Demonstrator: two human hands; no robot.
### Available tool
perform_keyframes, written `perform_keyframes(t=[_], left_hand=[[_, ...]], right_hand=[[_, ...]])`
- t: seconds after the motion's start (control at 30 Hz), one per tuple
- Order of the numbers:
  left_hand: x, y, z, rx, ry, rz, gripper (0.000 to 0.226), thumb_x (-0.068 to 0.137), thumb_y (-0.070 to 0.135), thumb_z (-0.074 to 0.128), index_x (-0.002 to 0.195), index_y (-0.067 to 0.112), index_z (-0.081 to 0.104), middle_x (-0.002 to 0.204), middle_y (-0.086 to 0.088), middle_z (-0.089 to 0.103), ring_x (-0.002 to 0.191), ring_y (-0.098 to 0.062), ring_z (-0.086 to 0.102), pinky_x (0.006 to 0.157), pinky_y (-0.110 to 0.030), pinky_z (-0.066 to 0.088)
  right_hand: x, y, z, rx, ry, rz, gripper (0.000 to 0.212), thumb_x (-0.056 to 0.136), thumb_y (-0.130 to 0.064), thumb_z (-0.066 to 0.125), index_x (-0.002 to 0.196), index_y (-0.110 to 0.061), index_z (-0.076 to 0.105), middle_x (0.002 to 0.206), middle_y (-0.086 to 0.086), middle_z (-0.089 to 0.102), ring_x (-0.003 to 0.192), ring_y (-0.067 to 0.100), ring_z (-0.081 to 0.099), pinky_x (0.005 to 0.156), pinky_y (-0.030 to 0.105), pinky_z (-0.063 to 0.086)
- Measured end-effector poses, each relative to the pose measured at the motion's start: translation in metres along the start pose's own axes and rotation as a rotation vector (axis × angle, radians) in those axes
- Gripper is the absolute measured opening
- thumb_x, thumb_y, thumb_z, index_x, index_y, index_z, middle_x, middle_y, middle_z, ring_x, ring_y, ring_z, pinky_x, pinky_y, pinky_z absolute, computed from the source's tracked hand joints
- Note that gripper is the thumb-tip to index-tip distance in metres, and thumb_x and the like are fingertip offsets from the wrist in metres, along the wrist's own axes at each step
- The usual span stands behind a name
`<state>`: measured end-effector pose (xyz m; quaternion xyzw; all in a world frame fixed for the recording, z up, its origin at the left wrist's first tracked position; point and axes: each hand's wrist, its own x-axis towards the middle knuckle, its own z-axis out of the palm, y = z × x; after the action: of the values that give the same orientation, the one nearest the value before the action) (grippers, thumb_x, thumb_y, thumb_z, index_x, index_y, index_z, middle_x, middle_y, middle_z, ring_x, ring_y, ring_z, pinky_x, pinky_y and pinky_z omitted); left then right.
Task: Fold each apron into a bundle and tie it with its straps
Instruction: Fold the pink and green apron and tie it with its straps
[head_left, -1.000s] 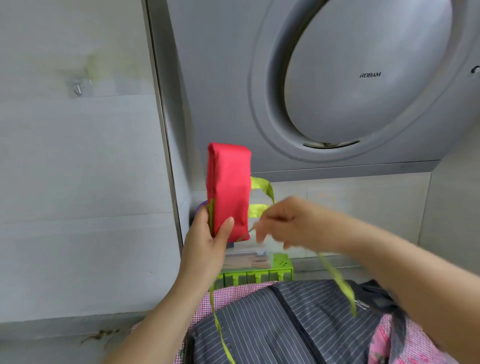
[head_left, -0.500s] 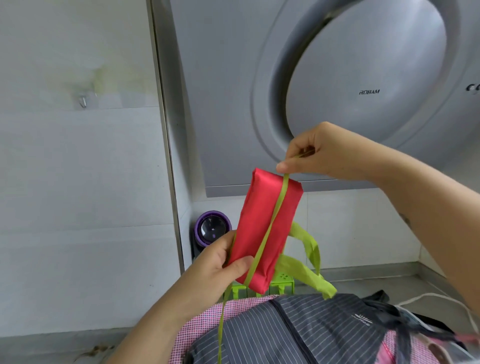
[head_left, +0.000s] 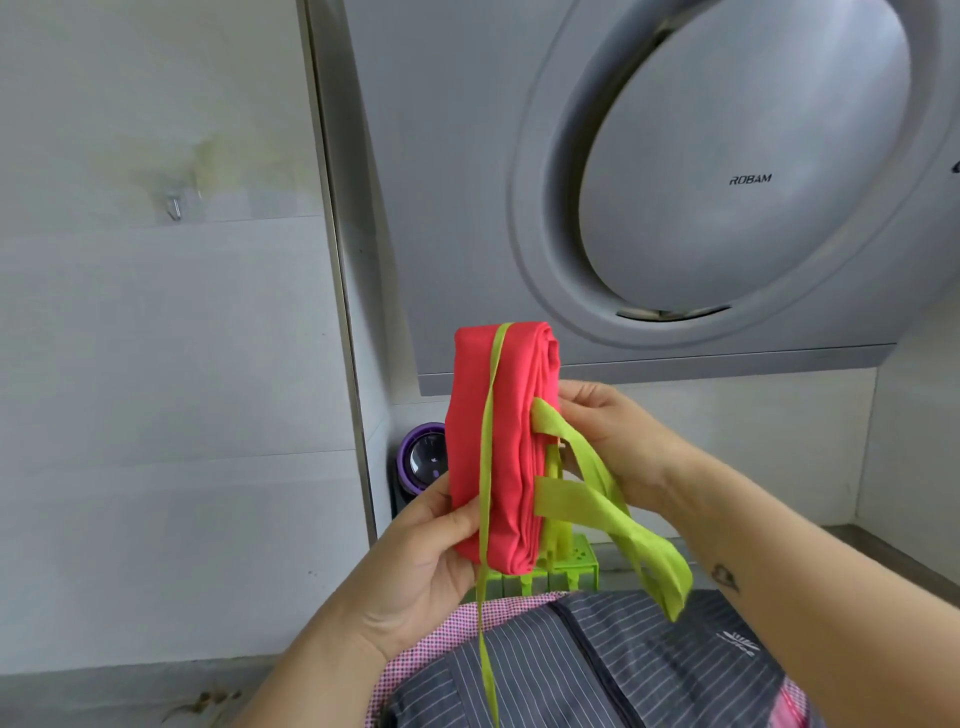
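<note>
Quick update: red bundle (head_left: 511, 441) is upright dead centre of the frame, in front of the hood (head_left: 727, 182). L hand (head_left: 421, 561) has the bottom of it, thumb clamped across the front and fingers wrapped round the back. Thin strap (head_left: 488, 431) runs over the top edge, down the front under that thumb, and dangles off the bottom of the frame. What changed: half a sec ago the R hand (head_left: 613, 441) was up above the bundle hauling the strap over the top; now it's dropped to the right edge, fingertips touching the fabric w/ fingers half bent. The wide loop (head_left: 597, 509) is draped over its palm. Can't tell if it's pinching the strap back there, that side's hidden. IMO one lengthwise pass is on, but no knot yet, so the tie's prob halfway. Striped apron (head_left: 649, 665) at bottom centre isn't folded, so plenty left tbh.
</note>
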<state>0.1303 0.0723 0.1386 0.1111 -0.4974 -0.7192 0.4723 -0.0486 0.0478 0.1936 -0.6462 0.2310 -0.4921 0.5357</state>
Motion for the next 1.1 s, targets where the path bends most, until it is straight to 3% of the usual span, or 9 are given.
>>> perform_keyframes(t=[0.2, 0.33, 0.43, 0.67, 0.8, 0.9, 1.0, 1.07, 1.1], left_hand=[[-0.002, 0.001, 0.0, -0.016, 0.017, -0.04, 0.062, 0.037, 0.015, 0.098, 0.094, 0.003, 0.076, 0.095, -0.016, 0.073, 0.081, -0.023, 0.073, 0.067, -0.031, 0.059], [-0.001, -0.001, 0.004, -0.013, -0.009, -0.06, 0.059, 0.041, 0.018, 0.097, 0.094, 0.004, 0.076, 0.095, -0.015, 0.074, 0.081, -0.023, 0.073, 0.067, -0.031, 0.059], [0.001, -0.003, 0.005, -0.042, 0.003, -0.072, 0.06, 0.039, 0.017, 0.098, 0.094, 0.003, 0.076, 0.093, -0.016, 0.074, 0.079, -0.024, 0.073, 0.065, -0.032, 0.059], [0.003, -0.01, 0.002, -0.084, 0.015, -0.098, 0.059, 0.032, 0.017, 0.099, 0.085, 0.004, 0.078, 0.086, -0.015, 0.074, 0.075, -0.025, 0.073, 0.064, -0.036, 0.06], [0.004, -0.011, -0.001, -0.045, 0.028, -0.09, 0.058, 0.034, 0.021, 0.099, 0.085, 0.005, 0.078, 0.086, -0.013, 0.074, 0.075, -0.023, 0.073, 0.066, -0.034, 0.06], [0.005, -0.009, -0.002, 0.015, 0.041, -0.083, 0.06, 0.035, 0.023, 0.099, 0.088, 0.004, 0.077, 0.088, -0.015, 0.074, 0.077, -0.023, 0.073, 0.066, -0.033, 0.059], [0.009, -0.002, -0.004, 0.006, 0.083, 0.003, 0.062, 0.031, 0.022, 0.099, 0.086, 0.005, 0.077, 0.087, -0.014, 0.074, 0.076, -0.022, 0.073, 0.065, -0.032, 0.059], [0.011, 0.005, -0.003, -0.002, 0.1, 0.074, 0.059, 0.029, 0.023, 0.099, 0.082, 0.006, 0.078, 0.083, -0.011, 0.075, 0.074, -0.019, 0.073, 0.063, -0.03, 0.059], [0.011, 0.008, -0.001, 0.006, 0.097, 0.099, 0.058, 0.029, 0.024, 0.099, 0.08, 0.007, 0.078, 0.082, -0.01, 0.075, 0.073, -0.018, 0.073, 0.061, -0.029, 0.058]], right_hand=[[-0.003, -0.004, -0.009, -0.235, -0.063, 0.063, 0.015, 0.074, -0.016, 0.062, 0.074, -0.016, 0.077, 0.082, 0.004, 0.073, 0.078, 0.014, 0.068, 0.088, 0.03, 0.054], [-0.007, -0.007, -0.013, -0.337, -0.048, 0.066, 0.017, 0.084, -0.005, 0.062, 0.08, -0.013, 0.077, 0.093, 0.013, 0.072, 0.09, 0.022, 0.067, 0.092, 0.033, 0.052], [-0.008, -0.007, -0.014, -0.351, -0.042, 0.09, 0.013, 0.081, -0.009, 0.064, 0.08, -0.013, 0.077, 0.096, 0.017, 0.071, 0.093, 0.026, 0.065, 0.097, 0.038, 0.05], [-0.012, -0.007, -0.02, -0.422, -0.106, 0.109, 0.021, 0.086, 0.001, 0.062, 0.082, -0.013, 0.076, 0.091, 0.006, 0.073, 0.09, 0.014, 0.068, 0.088, 0.022, 0.05], [-0.01, -0.005, -0.023, -0.458, -0.128, 0.122, 0.015, 0.086, 0.002, 0.062, 0.088, -0.007, 0.074, 0.096, 0.011, 0.072, 0.092, 0.014, 0.067, 0.087, 0.021, 0.049], [-0.009, -0.001, -0.024, -0.381, -0.12, 0.122, 0.014, 0.085, 0.001, 0.061, 0.087, -0.004, 0.074, 0.095, 0.015, 0.072, 0.09, 0.018, 0.067, 0.087, 0.026, 0.051], [-0.014, 0.016, -0.022, 0.011, -0.122, 0.191, 0.014, 0.085, -0.004, 0.06, 0.089, -0.003, 0.073, 0.089, 0.01, 0.072, 0.083, 0.017, 0.069, 0.083, 0.029, 0.055], [-0.023, 0.038, -0.014, 0.02, -0.212, 0.277, 0.023, 0.084, -0.005, 0.056, 0.104, -0.006, 0.067, 0.099, 0.006, 0.071, 0.093, 0.016, 0.068, 0.084, 0.026, 0.054], [-0.027, 0.05, -0.01, -0.036, -0.309, 0.33, 0.031, 0.085, -0.007, 0.053, 0.115, -0.009, 0.061, 0.11, 0.004, 0.068, 0.105, 0.016, 0.063, 0.092, 0.027, 0.05]])
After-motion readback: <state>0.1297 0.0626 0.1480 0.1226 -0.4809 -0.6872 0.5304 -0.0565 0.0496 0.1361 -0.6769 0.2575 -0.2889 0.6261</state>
